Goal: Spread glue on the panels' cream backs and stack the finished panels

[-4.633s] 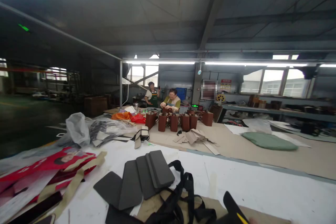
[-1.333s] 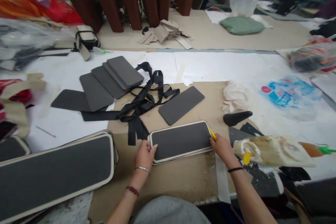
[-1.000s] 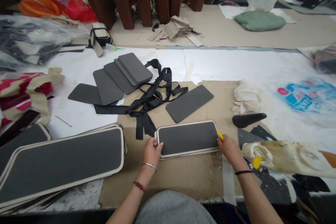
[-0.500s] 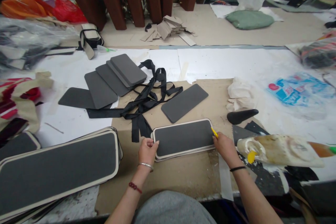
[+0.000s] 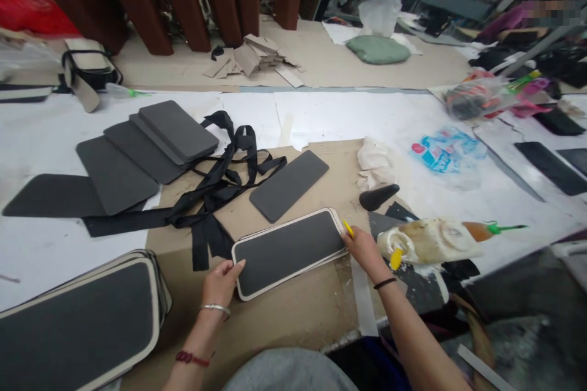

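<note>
A dark grey rounded panel with a cream border [image 5: 288, 253] lies on top of similar panels in front of me. Its left end sits askew, nearer to me than the pieces under it. My left hand [image 5: 221, 284] pinches that end, thumb on the grey face. At the right end, my right hand [image 5: 364, 250] is closed around a thin yellow stick [image 5: 348, 229], its tip showing above the fingers. Just behind lies a plain dark grey panel [image 5: 290, 186]. Black ribbon [image 5: 229, 189] is tangled to its left, beside several fanned grey panels [image 5: 117, 168].
A larger stack of bordered panels [image 5: 82, 324] is at left front. To the right are a glue-crusted container [image 5: 426, 243] with a yellow spatula [image 5: 396, 258], a black curved object [image 5: 378, 197] and crumpled cloth [image 5: 375, 162]. Brown bags [image 5: 188, 15] and cardboard scraps [image 5: 254, 56] stand behind.
The view has swung to the right, so the scene sits further left. The top bordered panel's left end has shifted toward me with my left hand. My right hand still holds the yellow stick.
</note>
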`<action>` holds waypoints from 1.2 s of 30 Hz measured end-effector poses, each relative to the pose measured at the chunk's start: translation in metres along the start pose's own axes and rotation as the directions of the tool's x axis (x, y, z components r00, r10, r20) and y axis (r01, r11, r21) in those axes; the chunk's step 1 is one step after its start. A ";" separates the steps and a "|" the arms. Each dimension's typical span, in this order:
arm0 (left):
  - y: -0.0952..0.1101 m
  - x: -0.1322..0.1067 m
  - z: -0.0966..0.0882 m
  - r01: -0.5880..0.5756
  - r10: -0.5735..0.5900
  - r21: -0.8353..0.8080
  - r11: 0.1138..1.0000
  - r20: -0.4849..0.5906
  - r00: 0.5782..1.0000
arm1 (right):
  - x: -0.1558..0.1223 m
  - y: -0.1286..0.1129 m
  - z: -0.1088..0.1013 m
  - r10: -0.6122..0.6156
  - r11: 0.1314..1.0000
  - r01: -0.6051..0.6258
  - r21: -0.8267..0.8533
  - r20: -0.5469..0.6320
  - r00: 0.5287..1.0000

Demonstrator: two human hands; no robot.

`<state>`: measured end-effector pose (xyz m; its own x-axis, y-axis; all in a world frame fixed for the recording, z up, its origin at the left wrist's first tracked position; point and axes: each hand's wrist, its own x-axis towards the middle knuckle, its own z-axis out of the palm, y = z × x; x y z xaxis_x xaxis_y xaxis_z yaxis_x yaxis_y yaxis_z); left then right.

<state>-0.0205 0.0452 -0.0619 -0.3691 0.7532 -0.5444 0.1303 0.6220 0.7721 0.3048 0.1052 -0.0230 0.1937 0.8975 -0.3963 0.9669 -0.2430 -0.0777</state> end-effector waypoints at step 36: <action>0.003 -0.004 -0.020 0.084 -0.084 -0.009 0.996 0.020 0.996 | 0.015 -0.011 0.003 -0.029 0.933 -0.004 0.359 0.086 0.996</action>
<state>-0.0368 0.0398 -0.0515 -0.3606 0.7025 -0.6135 0.0902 0.6810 0.7267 0.2968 0.1199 -0.0311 0.1508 0.8691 -0.4712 0.8422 -0.3625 -0.3991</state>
